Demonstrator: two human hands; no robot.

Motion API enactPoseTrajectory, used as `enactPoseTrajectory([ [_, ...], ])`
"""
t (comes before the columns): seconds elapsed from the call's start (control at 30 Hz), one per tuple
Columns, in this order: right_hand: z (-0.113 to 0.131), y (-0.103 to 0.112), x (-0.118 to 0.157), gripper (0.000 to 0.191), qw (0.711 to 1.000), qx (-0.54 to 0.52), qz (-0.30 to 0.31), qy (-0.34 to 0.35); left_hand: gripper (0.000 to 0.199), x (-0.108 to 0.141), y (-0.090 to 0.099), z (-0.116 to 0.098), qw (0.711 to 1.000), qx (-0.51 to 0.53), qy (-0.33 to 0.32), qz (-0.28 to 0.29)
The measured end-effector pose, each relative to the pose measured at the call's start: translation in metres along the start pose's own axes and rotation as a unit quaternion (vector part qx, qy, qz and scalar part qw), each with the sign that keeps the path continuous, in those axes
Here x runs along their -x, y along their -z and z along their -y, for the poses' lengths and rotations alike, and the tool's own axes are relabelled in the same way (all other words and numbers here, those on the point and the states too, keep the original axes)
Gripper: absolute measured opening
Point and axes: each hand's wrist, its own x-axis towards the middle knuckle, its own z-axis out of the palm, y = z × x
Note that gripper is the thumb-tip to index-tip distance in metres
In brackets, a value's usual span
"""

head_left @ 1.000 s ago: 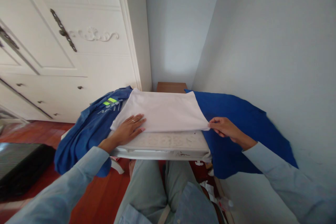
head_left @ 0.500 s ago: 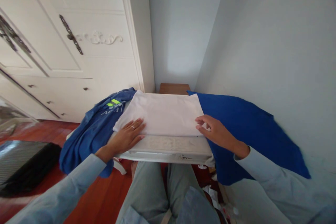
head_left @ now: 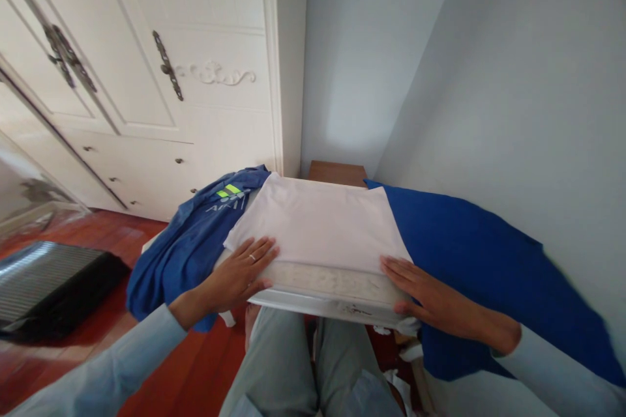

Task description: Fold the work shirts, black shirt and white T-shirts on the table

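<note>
A folded white cloth (head_left: 323,221) lies flat across the light padded top of a narrow bench or table (head_left: 332,283) in front of me. My left hand (head_left: 244,270), with a ring on one finger, rests flat on the cloth's near left corner, fingers stretched out. At the near right corner my right hand (head_left: 420,290) lies with its fingers extended over the cloth's edge and the padded top. Left of the cloth is a rumpled blue garment (head_left: 190,241) with white lettering and yellow-green stripes. A plain blue cloth (head_left: 469,241) spreads out on the right.
A white wardrobe (head_left: 220,117) with dark handles stands at the back left. Behind the bench, a brown wooden piece (head_left: 337,172) sits against the grey wall (head_left: 513,91). A black striped case (head_left: 59,287) lies on the red wooden floor (head_left: 171,365).
My right hand has come down from a loosely curled pose to lie flat at the cloth's near right corner. My left hand stays flat at the left corner. The view has shifted left.
</note>
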Motion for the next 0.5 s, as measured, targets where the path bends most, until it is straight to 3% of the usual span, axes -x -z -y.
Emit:
enactPoseTrajectory([
  [0.17,0.002,0.008,0.011,0.069,1.0,0.003,-0.009,-0.023,0.069,0.015,0.012,-0.004,0.999,0.035,-0.004,0.007],
  [0.27,0.013,0.023,-0.008,0.063,0.999,-0.006,-0.037,-0.016,0.064,0.003,0.02,-0.001,0.998,0.05,0.032,-0.005],
  [0.37,0.037,0.038,-0.06,0.063,0.996,-0.016,-0.09,0.018,0.063,-0.033,0.024,0.006,0.996,0.054,0.061,-0.026],
  [0.5,0.064,0.041,-0.168,0.066,0.986,-0.02,-0.136,0.097,0.068,-0.093,0.016,0.016,0.996,0.045,0.076,-0.018],
])
